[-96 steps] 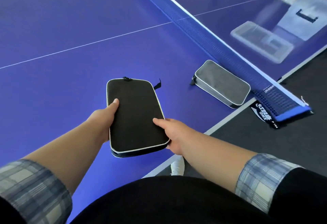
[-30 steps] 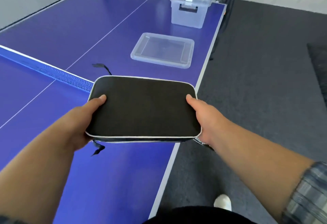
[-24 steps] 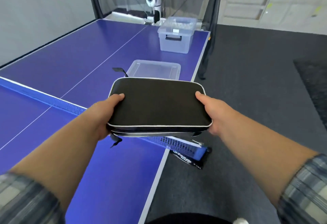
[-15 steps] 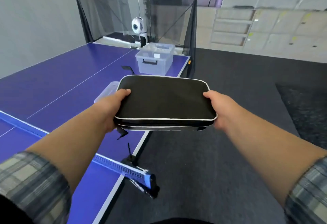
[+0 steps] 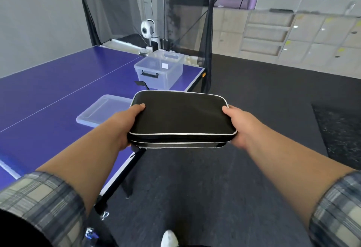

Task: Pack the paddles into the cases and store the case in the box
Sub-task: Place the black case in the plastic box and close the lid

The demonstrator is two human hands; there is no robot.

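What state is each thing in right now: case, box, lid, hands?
case, closed, held level, off the table.
left hand, grips the case's left end.
right hand, grips the case's right end.
box, upright on the table, lid off.
lid, flat on the table, apart from the box.

Table-tennis practice room: blue table at left, netted ball-feeder robot upper centre, lockers upper right.
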